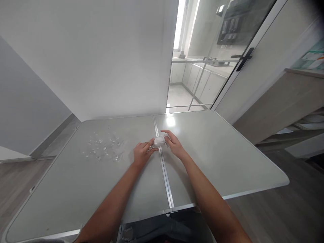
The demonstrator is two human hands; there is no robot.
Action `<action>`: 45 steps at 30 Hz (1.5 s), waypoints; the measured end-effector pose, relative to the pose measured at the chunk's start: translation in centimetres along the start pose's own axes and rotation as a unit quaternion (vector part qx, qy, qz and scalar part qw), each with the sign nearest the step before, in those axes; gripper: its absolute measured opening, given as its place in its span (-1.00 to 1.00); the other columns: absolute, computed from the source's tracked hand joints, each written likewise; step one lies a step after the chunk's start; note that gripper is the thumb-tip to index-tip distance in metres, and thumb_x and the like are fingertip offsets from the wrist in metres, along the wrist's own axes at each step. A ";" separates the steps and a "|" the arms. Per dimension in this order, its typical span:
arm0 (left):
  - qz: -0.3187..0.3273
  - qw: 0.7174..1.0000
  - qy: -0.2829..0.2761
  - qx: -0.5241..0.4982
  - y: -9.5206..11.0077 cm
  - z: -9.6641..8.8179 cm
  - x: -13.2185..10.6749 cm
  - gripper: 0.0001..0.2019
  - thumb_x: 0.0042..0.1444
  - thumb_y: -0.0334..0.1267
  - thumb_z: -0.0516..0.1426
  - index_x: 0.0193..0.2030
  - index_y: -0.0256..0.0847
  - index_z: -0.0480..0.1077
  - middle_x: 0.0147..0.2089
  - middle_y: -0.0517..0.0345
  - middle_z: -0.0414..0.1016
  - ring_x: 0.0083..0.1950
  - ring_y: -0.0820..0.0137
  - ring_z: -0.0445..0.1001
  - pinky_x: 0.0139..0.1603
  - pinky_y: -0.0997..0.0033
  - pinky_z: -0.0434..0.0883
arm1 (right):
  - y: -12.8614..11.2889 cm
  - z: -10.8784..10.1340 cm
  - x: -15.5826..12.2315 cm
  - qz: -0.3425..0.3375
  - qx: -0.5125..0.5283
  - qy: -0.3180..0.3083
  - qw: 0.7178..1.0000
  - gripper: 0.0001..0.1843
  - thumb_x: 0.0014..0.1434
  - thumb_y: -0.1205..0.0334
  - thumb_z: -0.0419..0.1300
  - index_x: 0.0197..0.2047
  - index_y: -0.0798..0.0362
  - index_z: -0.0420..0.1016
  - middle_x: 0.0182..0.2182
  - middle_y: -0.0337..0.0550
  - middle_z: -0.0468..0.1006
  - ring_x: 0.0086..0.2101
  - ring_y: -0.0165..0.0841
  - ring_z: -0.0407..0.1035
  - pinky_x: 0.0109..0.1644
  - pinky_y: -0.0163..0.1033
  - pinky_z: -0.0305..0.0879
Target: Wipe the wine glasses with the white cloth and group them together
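- Clothing, dark blue-grey fabric (162,229), at the near edge of the table; a forward lean could jolt the top.
- Table, pale grey-green, smooth, rounded corners (215,165); its sheen suggests low grip, so a round piece set down on its side could roll.
- Seam strip, silver metal (165,177), running near to far beneath the hands; a hard edge there might chip glass knocked against it.
- Left hand (142,153), fingers narrowed about the left end of the held piece; too tight a pinch could snap a thin part.
- Right hand (175,145), thumb and fingers gathered on the white material, one finger extended; a twist against the left hand's hold could crack the piece or pull it free.
- Vessel, small, clear, glass-like (153,146), between both hands above the strip, lying sideways; exact form partly hidden. A slip would drop it onto the tabletop.
- Wad, white, soft-looking (159,141), at the vessel's right end; whether inside or around it cannot be told. Bunched material could snag.
- Glassware cluster, clear, rounded pieces (117,157), left of the hands, closely grouped; a stray left elbow or sleeve-side sweep could knock pieces together.
- Specks, small, dark (109,127), beyond the cluster; nature unclear.
- Wall, plain white (101,60), at the far edge.
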State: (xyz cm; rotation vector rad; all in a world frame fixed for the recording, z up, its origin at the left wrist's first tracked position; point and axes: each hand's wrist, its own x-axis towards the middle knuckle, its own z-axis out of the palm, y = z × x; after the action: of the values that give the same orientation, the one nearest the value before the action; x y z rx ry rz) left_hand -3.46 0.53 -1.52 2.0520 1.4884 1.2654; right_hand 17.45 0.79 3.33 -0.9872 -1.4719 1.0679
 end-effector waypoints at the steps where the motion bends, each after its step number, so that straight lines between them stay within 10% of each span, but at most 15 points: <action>1: 0.001 1.000 -0.001 0.009 -0.1 0.0 0.0 -0.48 -0.05 0.11 0.36 0.05 0.01 0.58 -0.37 0.05 0.59 -0.32 0.30 0.52 -0.08 0.34 0.37 | 0.1 0.1 0.1 0.009 0.002 0.003 1.000 -0.54 0.28 -0.06 0.12 0.14 -0.01 0.47 -0.33 -0.25 0.49 -0.36 -0.37 0.29 -0.19 -0.30 0.27; 7: 0.031 0.999 -0.020 -0.002 0.3 -0.1 -0.3 -0.45 -0.03 0.15 0.33 0.06 -0.09 0.56 -0.46 0.12 0.53 -0.45 0.37 0.44 -0.18 0.38 0.39 | -0.8 -0.3 -0.6 0.003 0.056 -0.033 0.998 -0.40 0.28 -0.09 0.13 0.31 -0.06 0.31 -0.36 -0.27 0.47 -0.38 -0.36 0.30 -0.24 -0.31 0.27; 16: 0.018 0.950 -0.204 -0.238 1.6 -1.2 -0.6 -0.45 0.13 0.22 0.18 -0.13 -0.32 0.60 -0.60 0.27 0.22 -0.55 0.52 0.17 -0.49 0.49 0.18 | -1.7 -1.9 -1.9 -0.125 -0.093 -0.106 0.982 -0.46 0.33 -0.05 0.07 0.29 -0.06 0.38 -0.37 -0.19 0.48 -0.40 -0.33 0.25 -0.18 -0.21 0.30; 23: 0.085 0.996 0.018 0.011 0.1 -1.1 -0.1 -0.46 0.00 0.15 0.31 0.04 -0.13 0.58 -0.45 0.12 0.53 -0.46 0.44 0.37 -0.25 0.40 0.32 | -1.0 -0.2 -0.8 -0.052 -0.055 -0.050 0.996 -0.49 0.35 -0.05 0.05 0.29 -0.07 0.34 -0.31 -0.21 0.47 -0.35 -0.34 0.28 -0.15 -0.22 0.28; 27: 0.130 0.990 0.018 0.047 0.1 -0.8 -0.1 -0.51 0.04 0.07 0.32 0.05 -0.14 0.58 -0.48 0.12 0.53 -0.50 0.46 0.36 -0.29 0.42 0.29 | -0.7 0.3 -0.4 0.009 0.010 -0.018 1.000 -0.53 0.32 -0.06 0.09 0.20 -0.03 0.40 -0.37 -0.25 0.43 -0.37 -0.36 0.27 -0.21 -0.25 0.26; 34: -0.050 0.949 -0.147 -0.273 1.3 -1.0 -0.7 -0.42 0.01 0.10 0.32 0.07 -0.28 0.56 -0.56 0.28 0.31 -0.56 0.55 0.20 -0.49 0.50 0.21 | -1.6 -1.1 -0.9 0.002 0.120 0.021 0.993 -0.45 0.21 -0.12 0.21 0.17 -0.01 0.46 -0.47 -0.27 0.43 -0.46 -0.38 0.27 -0.36 -0.29 0.23; 39: -0.130 0.908 -0.106 -0.384 0.8 -1.0 0.0 -0.37 -0.01 0.11 0.33 0.07 -0.36 0.54 -0.50 0.18 0.43 -0.60 0.57 0.23 -0.55 0.51 0.21 | 0.1 -1.6 0.4 -0.006 0.215 0.192 0.957 -0.50 0.20 -0.11 0.25 0.09 0.00 0.48 -0.17 -0.13 0.59 -0.23 -0.29 0.45 -0.16 -0.24 0.35; 45: -0.154 0.874 -0.226 -0.403 0.9 -0.2 -0.3 -0.40 -0.23 -0.02 0.46 -0.07 -0.37 0.58 -0.49 0.11 0.52 -0.63 0.53 0.31 -0.56 0.49 0.30 | 1.5 1.4 -0.2 0.120 0.331 0.064 0.934 -0.62 0.14 -0.09 0.33 -0.15 0.05 0.55 -0.28 -0.13 0.63 -0.31 -0.29 0.49 -0.26 -0.26 0.38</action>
State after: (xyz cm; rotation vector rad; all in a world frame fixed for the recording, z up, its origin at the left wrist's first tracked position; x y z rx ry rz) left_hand -3.08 -0.09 -0.98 1.3483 0.8114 0.9451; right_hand 16.14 0.84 1.70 -0.7310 -0.7935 1.5119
